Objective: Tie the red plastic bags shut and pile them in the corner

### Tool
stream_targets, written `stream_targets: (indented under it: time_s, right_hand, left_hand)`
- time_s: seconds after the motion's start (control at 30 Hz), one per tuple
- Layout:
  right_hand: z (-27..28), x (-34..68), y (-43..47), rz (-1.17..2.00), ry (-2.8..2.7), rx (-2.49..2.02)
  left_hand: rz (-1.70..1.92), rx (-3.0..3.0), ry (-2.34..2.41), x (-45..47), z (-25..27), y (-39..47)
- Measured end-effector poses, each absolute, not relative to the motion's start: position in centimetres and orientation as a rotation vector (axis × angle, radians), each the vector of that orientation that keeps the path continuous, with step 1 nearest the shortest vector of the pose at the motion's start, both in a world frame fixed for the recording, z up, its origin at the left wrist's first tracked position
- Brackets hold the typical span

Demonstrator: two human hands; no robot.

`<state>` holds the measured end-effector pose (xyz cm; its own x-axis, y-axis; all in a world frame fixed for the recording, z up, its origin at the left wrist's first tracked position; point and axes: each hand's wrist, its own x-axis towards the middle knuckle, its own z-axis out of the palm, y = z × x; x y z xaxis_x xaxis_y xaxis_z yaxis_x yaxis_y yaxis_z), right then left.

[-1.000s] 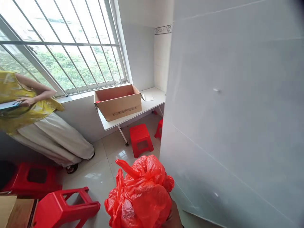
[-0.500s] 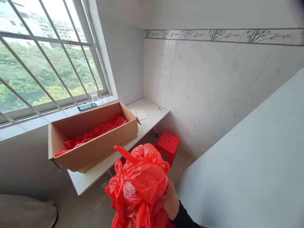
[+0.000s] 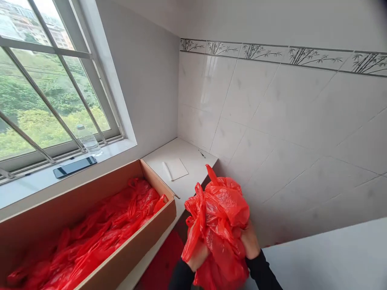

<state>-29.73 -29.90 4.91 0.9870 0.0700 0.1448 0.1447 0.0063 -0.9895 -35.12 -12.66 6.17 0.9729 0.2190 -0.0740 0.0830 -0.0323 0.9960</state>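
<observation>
Red plastic bag bundle [image 3: 219,219] is grasped from both sides: the right hand [image 3: 250,240] curls its fingers around one flank, and the left hand [image 3: 198,256] clutches the other, its fingertips lost in plastic. Half a second ago I saw only the right hand on it. It is held up by the front edge of the table [image 3: 154,155], with a slim gap between it and the corner of one cardboard box [image 3: 142,243]. That box, seen closer now, is wide open on top and shows more crumpled red bags [image 3: 105,225], too tangled to count. Past its end, tabletop stretches to the tiled wall [image 3: 287,141], bearing one paper sheet [image 3: 179,169] and one pen [image 3: 201,154]. Along the windowsill [image 3: 30,191] are one phone [image 3: 75,166] and one clear bottle [image 3: 90,141].
</observation>
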Motion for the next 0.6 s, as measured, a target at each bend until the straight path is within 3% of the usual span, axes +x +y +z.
stream_targets:
  time_s: [0.27, 0.6]
  right_hand:
    - [0.8, 1.3, -20.1, 0.086, -0.237, -1.674]
    - [-6.3, 35.3, 4.1, 0.364, -0.539, -1.661]
  left_hand:
    - [0.128, 1.514, 0.325, -7.0, 3.0, -3.5]
    - [0.347, 1.664, 0.688, 22.3, -3.5, 16.3]
